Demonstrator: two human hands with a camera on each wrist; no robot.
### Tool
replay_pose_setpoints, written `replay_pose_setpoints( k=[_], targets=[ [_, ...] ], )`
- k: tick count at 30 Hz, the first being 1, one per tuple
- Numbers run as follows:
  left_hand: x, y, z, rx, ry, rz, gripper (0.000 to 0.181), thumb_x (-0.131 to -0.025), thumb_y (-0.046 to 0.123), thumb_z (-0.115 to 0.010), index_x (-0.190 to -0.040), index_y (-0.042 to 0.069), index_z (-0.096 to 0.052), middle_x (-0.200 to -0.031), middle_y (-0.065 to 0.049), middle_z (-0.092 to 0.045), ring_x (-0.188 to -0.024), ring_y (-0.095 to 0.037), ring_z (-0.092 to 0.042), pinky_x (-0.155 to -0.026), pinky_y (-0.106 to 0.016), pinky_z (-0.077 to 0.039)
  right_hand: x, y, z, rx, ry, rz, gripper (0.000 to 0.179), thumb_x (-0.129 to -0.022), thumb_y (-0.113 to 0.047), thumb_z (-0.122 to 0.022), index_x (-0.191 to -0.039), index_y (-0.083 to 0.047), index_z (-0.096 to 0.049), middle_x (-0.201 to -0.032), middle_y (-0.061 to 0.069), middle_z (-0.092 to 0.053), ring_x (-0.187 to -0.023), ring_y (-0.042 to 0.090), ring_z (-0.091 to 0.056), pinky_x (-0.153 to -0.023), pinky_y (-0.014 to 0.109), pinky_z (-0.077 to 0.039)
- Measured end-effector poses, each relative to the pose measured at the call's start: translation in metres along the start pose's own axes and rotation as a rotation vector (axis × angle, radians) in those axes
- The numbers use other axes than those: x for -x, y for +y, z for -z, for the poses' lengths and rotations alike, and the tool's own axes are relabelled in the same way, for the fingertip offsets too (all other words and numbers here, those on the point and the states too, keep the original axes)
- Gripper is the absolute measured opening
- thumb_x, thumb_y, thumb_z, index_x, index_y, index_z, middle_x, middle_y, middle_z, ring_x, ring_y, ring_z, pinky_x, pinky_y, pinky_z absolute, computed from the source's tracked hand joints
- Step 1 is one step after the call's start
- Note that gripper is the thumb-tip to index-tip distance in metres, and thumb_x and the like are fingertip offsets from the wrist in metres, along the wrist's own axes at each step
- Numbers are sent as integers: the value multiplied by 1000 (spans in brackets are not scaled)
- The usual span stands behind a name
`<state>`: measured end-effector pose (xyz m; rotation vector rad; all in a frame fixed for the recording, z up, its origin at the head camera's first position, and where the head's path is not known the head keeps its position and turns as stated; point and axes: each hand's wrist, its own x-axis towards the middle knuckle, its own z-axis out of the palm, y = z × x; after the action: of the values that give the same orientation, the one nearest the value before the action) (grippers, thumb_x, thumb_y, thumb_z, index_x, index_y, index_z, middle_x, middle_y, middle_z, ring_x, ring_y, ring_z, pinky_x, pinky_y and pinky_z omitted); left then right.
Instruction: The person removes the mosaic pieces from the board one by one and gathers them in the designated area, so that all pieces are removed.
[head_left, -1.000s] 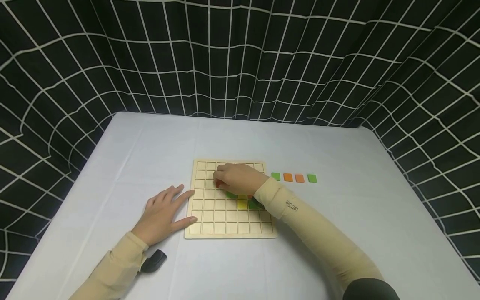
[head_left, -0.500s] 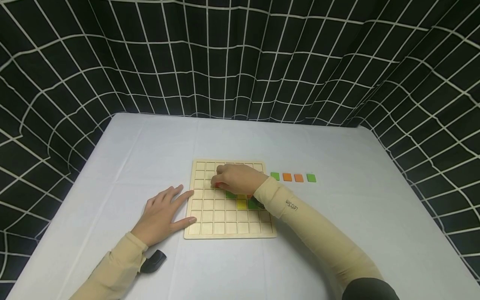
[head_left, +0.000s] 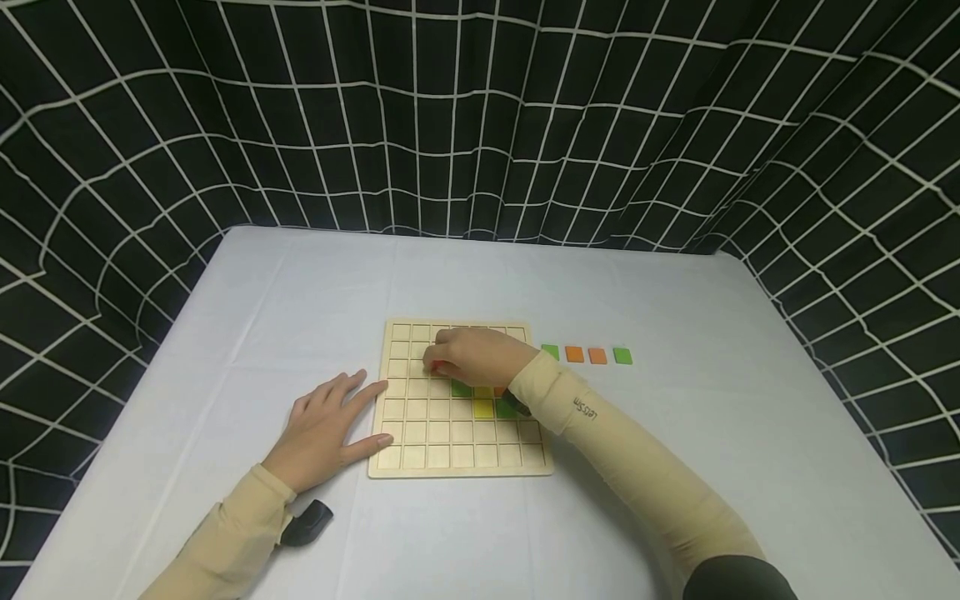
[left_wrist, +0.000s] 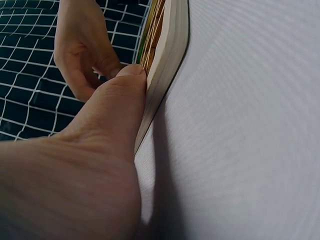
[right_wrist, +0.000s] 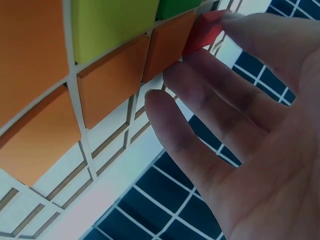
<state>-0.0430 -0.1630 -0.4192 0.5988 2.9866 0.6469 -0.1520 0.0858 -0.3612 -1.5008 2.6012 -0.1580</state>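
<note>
In the head view my right hand point(head_left: 483, 357) is over the upper part of a pale wooden grid board point(head_left: 416, 456). It pinches a small red square tile point(right_wrist: 206, 33) between thumb and fingers; the right wrist view has this tile tilted at the end of a row of orange tiles point(right_wrist: 114, 80). Whether it lies fully in a square, I cannot tell. My left hand point(head_left: 321, 435) rests on the table, fingers spread, with its thumb and one fingertip touching the board's left edge. Green point(head_left: 461, 389) and yellow tiles point(head_left: 483, 408) sit in board squares, partly covered by my right arm.
Right of the board, a row of loose tiles lies on the white table point(head_left: 712, 400): green point(head_left: 551, 352), orange point(head_left: 574, 354), lighter orange point(head_left: 597, 356) and green point(head_left: 622, 356). A black curtain with white grid lines point(head_left: 465, 125) surrounds the table's back and sides.
My right fingers have shifted very slightly over the same squares, with the red tile still pinched. The left hand and the loose tiles keep their places.
</note>
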Motion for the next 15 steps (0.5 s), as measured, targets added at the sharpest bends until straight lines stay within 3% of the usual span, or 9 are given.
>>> replay_pose_setpoints(
  k=[7,15],
  targets=[
    [0,0,0,3,-1,1,71,-87,62,-56,-145,25,-40,-151,-11,-34,-138,-38,-29,-100,-60,-29,-1,3,-1,-3,-4,-5,14,-92,-20,-65,-106,-20,-67,-100,-5,-65,-86,9,-61,-83,23,-51],
    [-1,1,1,0,-5,4,71,-87,62,-56,-145,25,-40,-151,-12,-34,-138,-38,-29,-100,-60,-28,7,11,10,-25,-9,-92,14,-92,-23,-65,-106,-20,-65,-94,-6,-58,-81,9,-54,-78,22,-49]
  ],
)
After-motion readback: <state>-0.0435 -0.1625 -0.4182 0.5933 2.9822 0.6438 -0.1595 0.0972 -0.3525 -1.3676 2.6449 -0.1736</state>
